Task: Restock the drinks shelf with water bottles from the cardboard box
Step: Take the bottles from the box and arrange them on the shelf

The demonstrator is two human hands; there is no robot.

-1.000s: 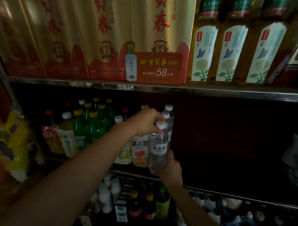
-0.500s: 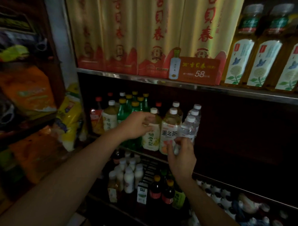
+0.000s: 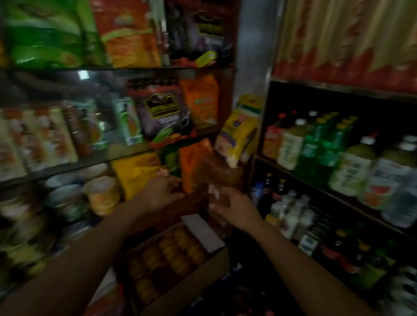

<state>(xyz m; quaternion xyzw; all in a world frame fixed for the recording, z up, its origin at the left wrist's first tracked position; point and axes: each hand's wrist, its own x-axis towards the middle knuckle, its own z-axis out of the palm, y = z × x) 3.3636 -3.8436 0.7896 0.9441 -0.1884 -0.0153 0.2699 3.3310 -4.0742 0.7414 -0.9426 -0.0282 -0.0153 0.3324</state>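
The picture is blurred by motion. An open cardboard box sits low in the middle, holding rows of bottles with orange-yellow tops. Both my hands hover just above its far brown flap. My left hand has its fingers curled at the flap's left end. My right hand is at the flap's right end with its fingers pointing left. The blur hides whether either hand grips the flap. On the drinks shelf at the right, a clear water bottle stands beside tea bottles.
Snack bags and packets fill the shelves on the left. A yellow bag hangs by the metal post between the two units. Lower right shelves hold small white bottles and dark bottles. Red and gold boxes line the top right.
My view has swung left and down, from the drinks shelf to the box. Both hands have left the water bottle on the shelf and moved down-left over the box.
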